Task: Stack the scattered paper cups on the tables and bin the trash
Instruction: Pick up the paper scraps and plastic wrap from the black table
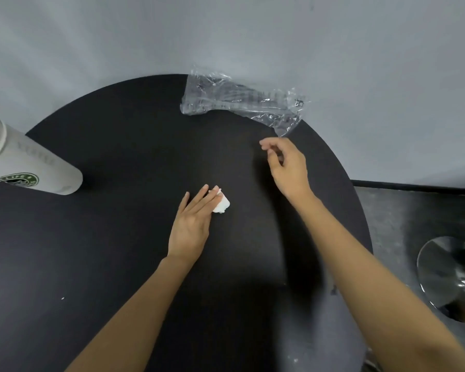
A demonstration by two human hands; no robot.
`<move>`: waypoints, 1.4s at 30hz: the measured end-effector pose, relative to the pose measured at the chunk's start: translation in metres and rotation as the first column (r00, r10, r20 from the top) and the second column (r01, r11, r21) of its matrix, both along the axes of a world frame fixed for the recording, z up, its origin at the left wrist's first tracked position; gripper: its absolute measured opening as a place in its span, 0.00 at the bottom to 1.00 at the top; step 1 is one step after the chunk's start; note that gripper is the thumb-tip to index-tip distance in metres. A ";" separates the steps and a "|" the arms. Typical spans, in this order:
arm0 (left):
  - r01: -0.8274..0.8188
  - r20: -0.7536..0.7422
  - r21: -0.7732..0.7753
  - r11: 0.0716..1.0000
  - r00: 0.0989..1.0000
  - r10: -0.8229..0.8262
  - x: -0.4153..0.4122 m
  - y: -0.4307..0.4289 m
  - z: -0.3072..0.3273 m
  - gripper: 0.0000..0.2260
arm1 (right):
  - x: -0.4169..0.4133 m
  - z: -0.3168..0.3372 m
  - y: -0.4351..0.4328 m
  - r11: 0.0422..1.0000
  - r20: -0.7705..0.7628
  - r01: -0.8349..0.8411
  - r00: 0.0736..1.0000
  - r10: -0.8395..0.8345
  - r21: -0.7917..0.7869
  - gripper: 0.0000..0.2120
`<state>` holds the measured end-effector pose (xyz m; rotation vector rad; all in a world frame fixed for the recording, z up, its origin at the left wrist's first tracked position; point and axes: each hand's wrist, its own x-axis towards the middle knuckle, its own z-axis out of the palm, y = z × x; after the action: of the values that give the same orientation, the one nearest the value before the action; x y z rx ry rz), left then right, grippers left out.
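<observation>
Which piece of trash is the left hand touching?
The small white paper wad, under the straight fingers of the left hand. The other piece, the clear plastic wrapper, lies at the far edge of the table, close by the right hand.

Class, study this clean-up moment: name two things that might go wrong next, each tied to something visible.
The clear plastic wrapper overhangs the far edge of the black table, so the right hand near it might nudge it off. The left hand only rests straight fingers on the white tissue, which may slide instead of lifting.
</observation>
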<state>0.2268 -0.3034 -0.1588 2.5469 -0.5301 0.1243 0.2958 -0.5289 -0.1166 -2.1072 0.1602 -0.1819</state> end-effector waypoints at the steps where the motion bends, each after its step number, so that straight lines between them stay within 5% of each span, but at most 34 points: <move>1: -0.007 0.002 -0.011 1.000 1.000 0.007 0.000 0.000 0.000 0.24 | 0.014 0.001 0.001 0.998 0.020 -0.026 0.999 0.028 -0.055 0.14; 7: 0.007 0.027 -0.045 0.999 1.000 -0.006 0.014 0.000 -0.001 0.25 | 0.092 0.005 0.010 0.937 0.124 -0.093 0.982 0.143 -0.338 0.17; 13: 0.029 -0.002 -0.069 0.997 1.000 -0.029 0.028 0.000 -0.005 0.25 | 0.126 -0.011 0.017 0.805 -0.157 -0.195 0.979 0.128 -0.561 0.24; 15: 0.025 -0.006 -0.093 0.995 1.000 -0.026 0.028 0.000 -0.005 0.25 | 0.127 -0.016 0.017 0.799 -0.140 -0.165 0.985 0.102 -0.578 0.22; 26: -0.160 -0.150 -0.363 0.918 0.982 0.112 0.027 -0.003 0.018 0.19 | 0.083 0.004 0.014 0.907 0.065 -0.031 0.996 0.064 -0.420 0.16; 31: -0.289 -0.281 -0.479 0.829 0.945 0.167 0.013 -0.002 0.042 0.24 | 0.035 0.028 0.006 0.953 0.180 -0.044 0.978 0.102 -0.301 0.17; 42: -0.384 -0.453 -0.618 0.686 0.887 0.088 -0.041 -0.021 0.094 0.26 | -0.106 0.068 0.009 0.995 0.093 0.063 0.994 -0.056 -0.079 0.18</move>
<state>0.1860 -0.3244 -0.0647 1.7945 0.0407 -0.0850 0.1896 -0.5203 -0.0482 -2.1724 0.1638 -0.3241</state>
